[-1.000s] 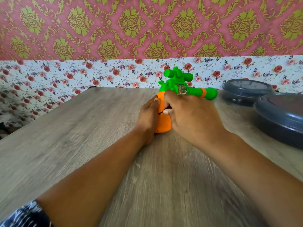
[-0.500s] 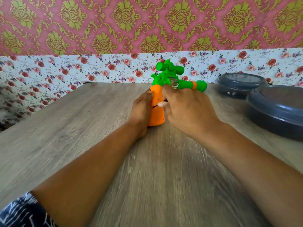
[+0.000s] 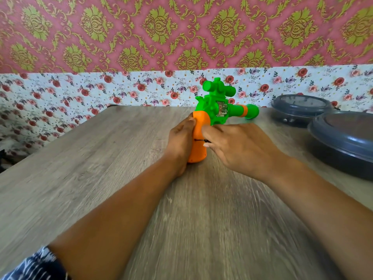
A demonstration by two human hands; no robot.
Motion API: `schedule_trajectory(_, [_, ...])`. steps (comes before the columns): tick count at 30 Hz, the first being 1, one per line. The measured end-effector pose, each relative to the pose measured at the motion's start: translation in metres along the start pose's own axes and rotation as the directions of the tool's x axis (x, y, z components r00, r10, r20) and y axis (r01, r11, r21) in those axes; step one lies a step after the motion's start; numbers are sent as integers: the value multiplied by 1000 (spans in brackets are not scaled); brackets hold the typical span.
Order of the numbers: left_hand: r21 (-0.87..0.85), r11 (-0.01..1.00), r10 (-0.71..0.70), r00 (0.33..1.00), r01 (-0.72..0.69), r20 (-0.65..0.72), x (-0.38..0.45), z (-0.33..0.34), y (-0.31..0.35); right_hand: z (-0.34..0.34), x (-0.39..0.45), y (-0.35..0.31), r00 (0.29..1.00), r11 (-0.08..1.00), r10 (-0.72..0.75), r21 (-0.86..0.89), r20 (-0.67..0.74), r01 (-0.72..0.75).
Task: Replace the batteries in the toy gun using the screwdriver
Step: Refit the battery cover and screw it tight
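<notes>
The toy gun [image 3: 216,107] stands upright on the wooden table [image 3: 101,168], with a green body, scope and barrel pointing right, and an orange grip [image 3: 198,126] below. My left hand [image 3: 179,144] holds the orange grip from its left side. My right hand [image 3: 236,146] is just right of the grip, fingers curled round a thin dark screwdriver [image 3: 201,140]. Its tip lies horizontal against the grip's side. Most of the screwdriver is hidden inside my right hand.
Two dark grey round lidded containers stand at the right: a large one [image 3: 343,142] near the table's right edge and a smaller one [image 3: 300,108] behind it by the floral wall. The table's left edge runs diagonally at the left.
My right hand has drawn slightly right, away from the grip, so the screwdriver's dark shaft now shows between my fingers and the orange grip. My left hand keeps its hold.
</notes>
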State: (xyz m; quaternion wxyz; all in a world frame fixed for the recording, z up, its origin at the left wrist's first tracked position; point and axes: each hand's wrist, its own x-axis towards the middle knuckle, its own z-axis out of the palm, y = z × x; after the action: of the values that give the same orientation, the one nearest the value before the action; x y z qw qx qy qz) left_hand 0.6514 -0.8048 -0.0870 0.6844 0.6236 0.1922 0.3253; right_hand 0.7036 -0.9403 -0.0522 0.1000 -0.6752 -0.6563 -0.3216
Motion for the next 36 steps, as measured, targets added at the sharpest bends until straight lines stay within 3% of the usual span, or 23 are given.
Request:
schedule_trajectory(4, [66, 996, 66, 998, -66, -9, -5, 2, 5, 7, -1, -1, 992, 977, 124, 180, -25, -117])
schedule_trajectory(9, [152, 980, 133, 990, -127, -34, -13, 5, 9, 13, -3, -14, 909, 811, 411, 430, 66, -397])
schedule_trajectory(10, [176, 976, 140, 989, -132, -38, -15, 6, 10, 14, -3, -17, 849, 691, 513, 525, 129, -497])
schedule_trajectory(11, [209, 969, 142, 989, -129, -46, -17, 8, 10, 14, -5, -19, 753, 474, 609, 646, 250, -599])
schedule_trajectory(13, [263, 957, 142, 988, -122, -57, -19, 8, 11, 10, -5, -23, 528, -148, 611, 741, 589, -655])
schedule_trajectory(14, [265, 956, 143, 988, -121, -63, -18, 8, 10, 8, -5, -25, 474, -343, 547, 702, 690, -625])
schedule_trajectory(15, [250, 962, 133, 989, -113, -66, -18, 7, 10, 7, -6, -27, 457, -410, 510, 673, 729, -615])
schedule_trajectory(17, [192, 978, 96, 993, -80, -73, -16, 6, 10, 9, -6, -29, 472, -341, 519, 679, 713, -650])
schedule_trajectory(19, [156, 986, 78, 992, -61, -101, -16, 6, 12, 13, -6, -28, 537, -116, 580, 714, 613, -690])
schedule_trajectory(21, [171, 983, 81, 990, -61, -113, -16, 5, 11, 16, -7, -23, 659, 162, 594, 734, 462, -660])
schedule_trajectory(24, [196, 979, 75, 991, -53, -107, -17, 7, 11, 16, -13, -11, 851, 611, 491, 623, 185, -488])
schedule_trajectory(27, [183, 982, 56, 993, -36, -103, -17, 8, 11, 13, -18, -3, 950, 891, 311, 357, -30, -281])
schedule_trajectory(30, [170, 984, 68, 993, -50, -100, -19, 9, 10, 10, -18, 1, 984, 987, 145, 82, -104, -137])
schedule_trajectory(32, [167, 982, 99, 991, -83, -86, -21, 11, 9, 11, -18, -1, 987, 994, 111, 12, -117, -111])
schedule_trajectory(34, [179, 978, 126, 989, -110, -82, -22, 13, 8, 13, -19, -3, 983, 989, 143, 43, -116, -138])
schedule_trajectory(36, [199, 972, 149, 984, -128, -94, -22, 14, 9, 14, -17, -7, 956, 944, 281, 202, -78, -261])
